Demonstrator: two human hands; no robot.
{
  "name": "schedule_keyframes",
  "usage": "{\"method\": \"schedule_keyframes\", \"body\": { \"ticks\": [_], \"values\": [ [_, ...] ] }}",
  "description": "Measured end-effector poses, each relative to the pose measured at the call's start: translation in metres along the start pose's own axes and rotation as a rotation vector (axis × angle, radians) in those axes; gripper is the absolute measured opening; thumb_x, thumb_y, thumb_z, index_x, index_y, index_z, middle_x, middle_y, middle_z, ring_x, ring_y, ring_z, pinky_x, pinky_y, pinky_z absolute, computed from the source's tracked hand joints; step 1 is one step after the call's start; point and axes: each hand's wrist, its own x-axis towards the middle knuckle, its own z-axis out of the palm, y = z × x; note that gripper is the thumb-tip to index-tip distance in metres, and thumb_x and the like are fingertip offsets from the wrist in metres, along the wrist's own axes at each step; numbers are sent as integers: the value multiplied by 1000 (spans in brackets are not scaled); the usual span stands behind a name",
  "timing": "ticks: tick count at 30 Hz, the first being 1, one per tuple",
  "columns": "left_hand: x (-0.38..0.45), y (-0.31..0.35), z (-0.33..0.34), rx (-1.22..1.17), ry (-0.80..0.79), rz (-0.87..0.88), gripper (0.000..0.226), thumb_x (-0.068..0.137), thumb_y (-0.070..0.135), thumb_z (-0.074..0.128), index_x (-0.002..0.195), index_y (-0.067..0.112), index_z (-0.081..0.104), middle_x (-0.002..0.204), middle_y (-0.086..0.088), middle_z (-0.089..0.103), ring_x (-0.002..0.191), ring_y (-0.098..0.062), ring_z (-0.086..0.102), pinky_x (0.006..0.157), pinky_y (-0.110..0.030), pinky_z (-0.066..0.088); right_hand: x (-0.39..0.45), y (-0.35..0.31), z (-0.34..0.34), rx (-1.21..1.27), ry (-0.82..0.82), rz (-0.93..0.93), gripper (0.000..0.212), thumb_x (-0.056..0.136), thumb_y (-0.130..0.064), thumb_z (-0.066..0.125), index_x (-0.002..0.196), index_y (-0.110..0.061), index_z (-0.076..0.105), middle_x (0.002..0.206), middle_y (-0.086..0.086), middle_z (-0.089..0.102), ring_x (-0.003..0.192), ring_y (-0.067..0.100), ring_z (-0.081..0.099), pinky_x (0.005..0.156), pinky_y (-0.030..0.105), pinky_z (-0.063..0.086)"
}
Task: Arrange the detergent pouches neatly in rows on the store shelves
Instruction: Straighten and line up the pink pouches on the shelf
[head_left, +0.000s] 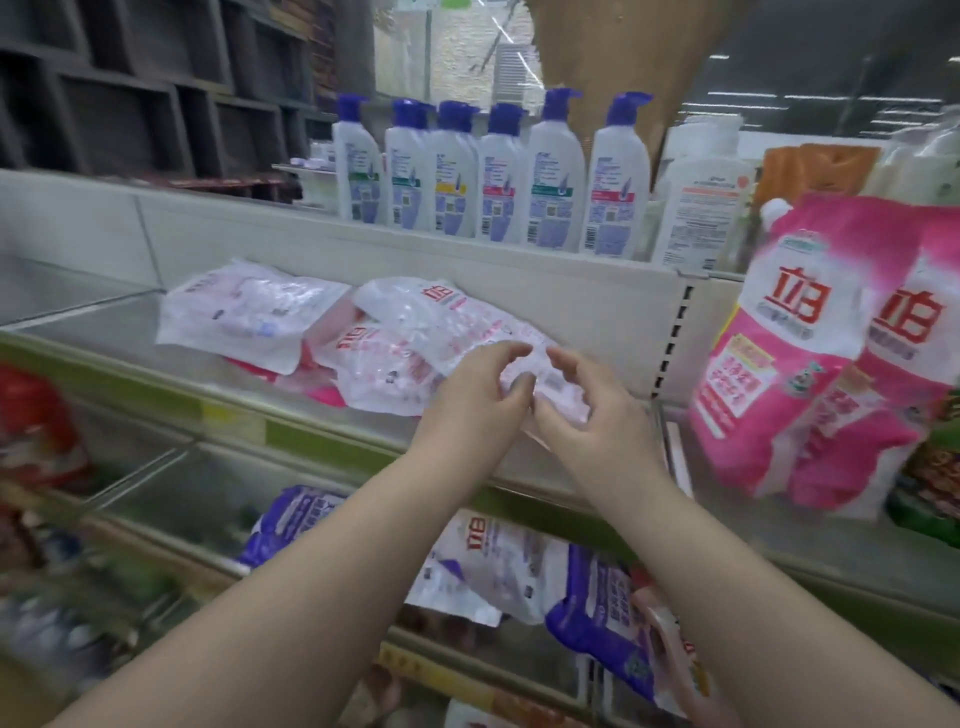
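Both hands up at the middle shelf (156, 384), near its green front edge. Left hand (483, 395) and right hand (587, 410) side by side, fingers curled, each pinching the near end of the top pouch (441, 317) — a grip grasping soft, crinkled plastic. Lying flat on a loose heap of glossy white-and-pink pouches with red characters: a second pouch (374, 369) under it, a third pouch (244, 312) just to the left. Bare clear shelf floor left of the heap, out to a glass divider; open room there. Pegged upright at the right end of this bay. Past it, two standing pink pouches (810, 353), plump, spout caps up, leaning slightly. Above, along the top ledge, a row of white bottles (488, 182) with blue pump caps, upright and close together. Below, on the lower shelf, purple-and-white pouches (597, 603) lying tumbled and overlapping. Blurred at far left
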Motion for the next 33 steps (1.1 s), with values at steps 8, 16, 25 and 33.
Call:
{"method": "schedule_keyframes", "body": {
  "ticks": [8,16,25,33],
  "values": [
    [-1,-22,-46,52,242,8,14,96,26,64,110,25,66,113,8,56,103,-2,54,87,-21,45,30,-11,42,8,-230,17,71,89,-38,66,154,-37,40,155,-14,44,142,4,39,116,28,31],
    [8,-56,-75,115,319,-313,20,94,34,63,113,31,57,118,10,55,107,-10,55,87,-30,41,58,-17,65,-342,-358,-85,88,88,-57,65,160,-36,21,169,-5,24,156,20,18,124,48,16],
    [19,-95,-107,241,514,-615,51,88,38,72,126,18,44,110,-2,57,96,-24,60,83,-41,50,68,-8,81,-345,-321,-17,76,95,-39,58,158,-35,16,172,1,9,159,24,4,125,49,9],
    [67,-108,-118,296,56,-648,29,100,33,54,105,5,59,84,-11,74,82,-30,74,71,-35,55,73,-11,87,-463,-275,141,79,96,-45,56,160,-39,11,173,0,3,159,31,-4,125,53,1]
  ]
}}
